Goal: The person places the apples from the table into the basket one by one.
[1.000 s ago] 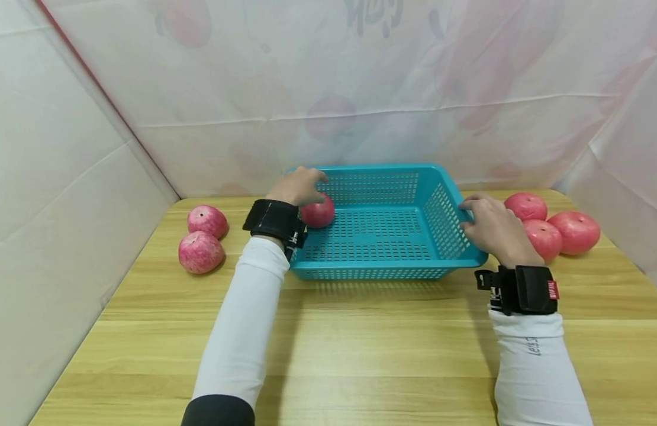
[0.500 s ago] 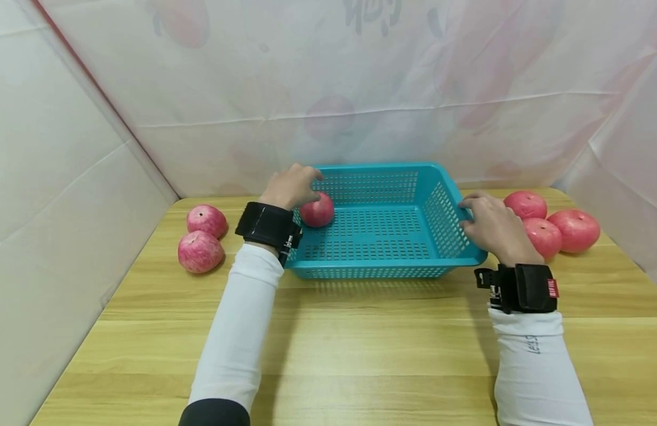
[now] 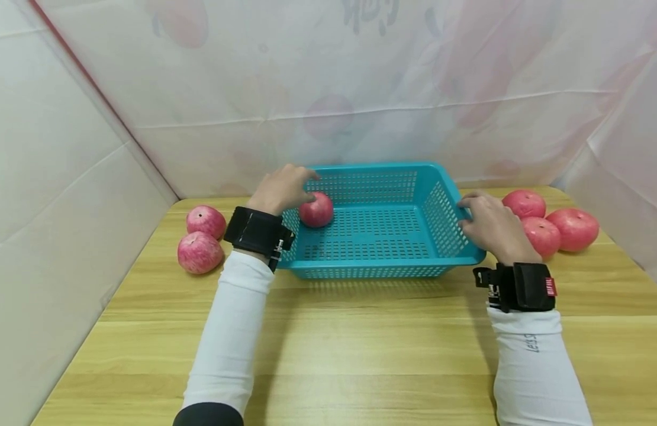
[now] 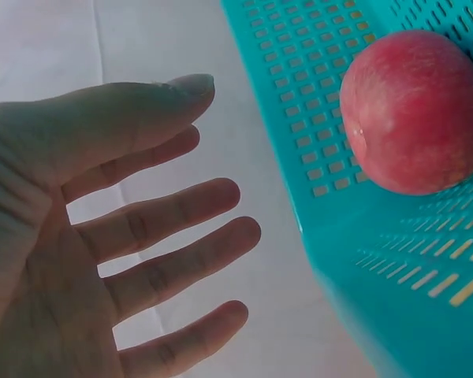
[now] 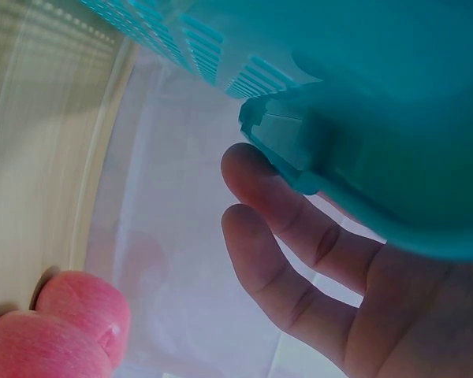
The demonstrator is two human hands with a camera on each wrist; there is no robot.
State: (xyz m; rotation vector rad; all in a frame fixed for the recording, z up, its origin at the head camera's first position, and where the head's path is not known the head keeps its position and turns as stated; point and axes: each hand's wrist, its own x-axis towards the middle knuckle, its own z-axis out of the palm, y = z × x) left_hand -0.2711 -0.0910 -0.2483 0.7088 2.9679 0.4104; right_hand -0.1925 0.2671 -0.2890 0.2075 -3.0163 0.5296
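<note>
A blue-green plastic basket (image 3: 366, 231) with slotted walls stands near the back of the table. One red apple (image 3: 316, 209) lies inside at its left end. My left hand (image 3: 283, 188) is over the basket's left side; in the left wrist view its fingers (image 4: 181, 272) are spread and hold nothing, with a gap between them and the basket wall. At the opposite end, my right hand (image 3: 490, 228) holds the right rim. Curled fingers (image 5: 256, 244) reach under the rim in the right wrist view, where the thumb is hidden.
Two mottled apples (image 3: 200, 252) sit left of the basket on the wooden table (image 3: 360, 349). Three redder apples (image 3: 573, 229) cluster to the right, close behind my right hand. A pale printed cloth (image 3: 264, 77) hangs along the table's back edge.
My left hand has drifted left, away from the apple in the basket, uncovering more of the basket's left side. The right hand keeps its place at the rim.
</note>
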